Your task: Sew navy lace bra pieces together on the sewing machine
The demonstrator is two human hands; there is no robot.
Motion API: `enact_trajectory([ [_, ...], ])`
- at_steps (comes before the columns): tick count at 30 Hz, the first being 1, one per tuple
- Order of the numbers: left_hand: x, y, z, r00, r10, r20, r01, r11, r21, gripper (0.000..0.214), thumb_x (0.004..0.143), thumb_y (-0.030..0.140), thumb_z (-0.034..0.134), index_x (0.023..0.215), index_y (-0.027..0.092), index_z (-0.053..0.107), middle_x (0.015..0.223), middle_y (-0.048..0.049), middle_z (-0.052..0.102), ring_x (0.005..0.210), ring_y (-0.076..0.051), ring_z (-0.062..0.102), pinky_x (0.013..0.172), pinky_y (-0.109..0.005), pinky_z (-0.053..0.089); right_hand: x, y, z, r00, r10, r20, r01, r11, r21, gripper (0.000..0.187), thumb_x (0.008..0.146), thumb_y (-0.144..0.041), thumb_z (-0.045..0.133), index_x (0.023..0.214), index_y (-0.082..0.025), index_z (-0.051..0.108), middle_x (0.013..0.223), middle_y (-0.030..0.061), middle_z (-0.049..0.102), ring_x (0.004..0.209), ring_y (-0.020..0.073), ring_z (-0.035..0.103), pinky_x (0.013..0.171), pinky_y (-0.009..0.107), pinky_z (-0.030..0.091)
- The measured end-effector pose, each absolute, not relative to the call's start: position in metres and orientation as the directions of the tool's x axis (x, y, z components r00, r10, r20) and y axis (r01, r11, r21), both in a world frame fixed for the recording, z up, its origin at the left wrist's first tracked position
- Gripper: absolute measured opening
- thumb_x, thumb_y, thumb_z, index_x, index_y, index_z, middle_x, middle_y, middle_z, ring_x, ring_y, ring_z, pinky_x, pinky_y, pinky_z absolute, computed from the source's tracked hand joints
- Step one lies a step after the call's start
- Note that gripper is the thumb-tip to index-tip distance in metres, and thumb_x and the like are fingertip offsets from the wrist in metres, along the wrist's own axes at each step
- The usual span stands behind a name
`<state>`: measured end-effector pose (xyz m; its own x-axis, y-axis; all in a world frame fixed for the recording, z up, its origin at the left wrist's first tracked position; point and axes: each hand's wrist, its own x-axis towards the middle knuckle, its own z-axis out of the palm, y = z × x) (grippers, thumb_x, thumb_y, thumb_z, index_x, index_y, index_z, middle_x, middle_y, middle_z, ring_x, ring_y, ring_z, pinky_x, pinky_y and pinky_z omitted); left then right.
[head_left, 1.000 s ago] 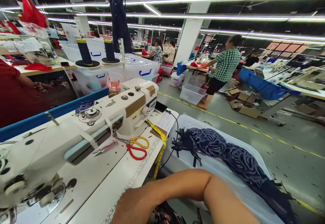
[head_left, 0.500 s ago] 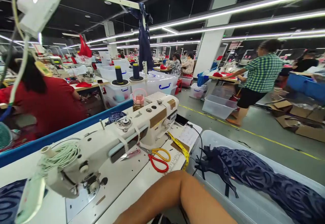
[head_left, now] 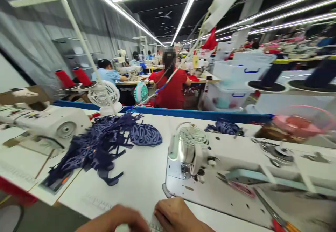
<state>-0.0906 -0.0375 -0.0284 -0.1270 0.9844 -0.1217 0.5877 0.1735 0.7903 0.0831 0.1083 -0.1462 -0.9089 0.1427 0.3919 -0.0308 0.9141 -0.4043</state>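
At the front edge of the white table, my right hand (head_left: 178, 213) rests with its fingers curled and pressed together; what they hold, if anything, is hidden. My left hand (head_left: 119, 218) is just left of it, blurred, its fingertips cut off by the lower picture edge. Right above my right hand stands the white sewing machine (head_left: 225, 158), a coil of pale green cord (head_left: 193, 135) on its head. A heap of navy patterned fabric pieces (head_left: 97, 144) lies left of the machine, with a rounded navy piece (head_left: 145, 135) beside it.
Pink-handled snips (head_left: 240, 187) and scissors with red and orange handles (head_left: 273, 212) lie on the machine bed. Another sewing machine (head_left: 60, 123) and a white fan (head_left: 103, 94) stand left. Beyond the blue table edge (head_left: 183, 113) sits a person in red (head_left: 170, 90).
The view has swung left, bringing the navy heap and second machine into sight. The bin on the right has left the picture. Both my hands now show at the table's front edge.
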Motion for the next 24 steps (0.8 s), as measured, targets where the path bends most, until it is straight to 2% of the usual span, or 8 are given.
enact_trajectory([
  [2,-0.107,-0.014,-0.018,-0.119,0.991,-0.066,0.617,0.126,0.777,0.021,0.090,0.039,0.058,0.104,0.028,0.070,0.100,0.0003,0.069,0.093,-0.018,0.063,0.088,-0.033,0.052,0.083,0.109,-0.148,-0.900,0.118,0.420,-0.061,0.919,-0.390,0.018,0.094,-0.022,0.039,0.077,-0.021,0.045,0.060,-0.0036,0.057,0.047,0.0092,0.047,0.046,0.022,0.024],
  [3,-0.116,0.005,-0.016,-0.123,0.990,0.068,0.674,0.033,0.738,0.021,0.092,0.037,0.053,0.100,0.029,0.070,0.096,0.0012,0.070,0.090,-0.018,0.064,0.086,-0.031,0.052,0.083,0.109,-0.149,-0.897,0.107,0.428,-0.073,0.921,-0.383,0.017,0.094,-0.021,0.039,0.078,-0.021,0.045,0.060,-0.0037,0.057,0.047,0.0091,0.047,0.045,0.023,0.024],
  [8,-0.149,0.111,-0.029,-0.268,0.909,0.318,0.795,0.022,0.606,0.024,0.093,0.025,0.043,0.098,0.022,0.066,0.097,-0.0060,0.065,0.093,-0.022,0.060,0.090,-0.039,0.047,0.083,0.108,-0.156,-0.880,0.105,0.462,-0.084,0.925,-0.370,0.015,0.093,-0.018,0.039,0.081,-0.021,0.047,0.060,-0.0038,0.058,0.047,0.0087,0.048,0.045,0.022,0.027],
  [13,-0.162,0.150,-0.053,-0.281,0.871,0.402,0.847,0.028,0.530,0.009,0.085,0.028,0.057,0.084,0.023,0.065,0.089,-0.0061,0.057,0.095,-0.027,0.056,0.091,-0.049,0.043,0.080,0.114,-0.167,-0.877,0.132,0.462,-0.102,0.888,-0.447,0.016,0.093,-0.020,0.038,0.079,-0.022,0.045,0.057,-0.0049,0.055,0.046,0.0083,0.047,0.044,0.020,0.027],
  [16,-0.169,0.153,-0.056,-0.287,0.858,0.426,0.847,0.020,0.531,0.018,0.087,0.032,0.054,0.073,0.025,0.061,0.084,-0.0045,0.056,0.089,-0.025,0.057,0.087,-0.047,0.045,0.080,0.116,-0.168,-0.883,0.144,0.446,-0.123,0.846,-0.518,0.018,0.095,-0.022,0.037,0.078,-0.022,0.045,0.058,-0.0045,0.054,0.048,0.0083,0.048,0.047,0.019,0.030],
  [19,-0.179,0.151,-0.042,-0.356,0.807,0.471,0.826,0.036,0.563,0.023,0.092,0.039,0.048,0.077,0.026,0.059,0.088,-0.0047,0.057,0.090,-0.024,0.055,0.082,-0.042,0.047,0.081,0.116,-0.164,-0.892,0.159,0.424,-0.127,0.810,-0.572,0.021,0.095,-0.025,0.037,0.077,-0.021,0.048,0.059,-0.0031,0.054,0.050,0.0089,0.048,0.048,0.020,0.032],
  [22,-0.175,0.134,-0.021,-0.437,0.740,0.511,0.797,0.056,0.601,0.028,0.095,0.042,0.040,0.080,0.023,0.055,0.091,-0.0061,0.055,0.088,-0.022,0.053,0.078,-0.037,0.046,0.084,0.116,-0.151,-0.896,0.264,0.357,-0.071,0.709,-0.702,0.029,0.096,-0.033,0.036,0.078,-0.020,0.055,0.061,-0.0012,0.055,0.052,0.0103,0.049,0.053,0.022,0.036],
  [24,-0.155,0.112,-0.019,-0.445,0.728,0.521,0.786,0.039,0.617,0.028,0.096,0.041,0.040,0.079,0.022,0.053,0.091,-0.0061,0.054,0.086,-0.021,0.052,0.076,-0.034,0.046,0.085,0.119,-0.137,-0.873,0.440,0.209,0.027,0.472,-0.881,0.033,0.097,-0.043,0.038,0.088,-0.020,0.059,0.067,0.0012,0.058,0.057,0.0124,0.053,0.055,0.024,0.041],
])
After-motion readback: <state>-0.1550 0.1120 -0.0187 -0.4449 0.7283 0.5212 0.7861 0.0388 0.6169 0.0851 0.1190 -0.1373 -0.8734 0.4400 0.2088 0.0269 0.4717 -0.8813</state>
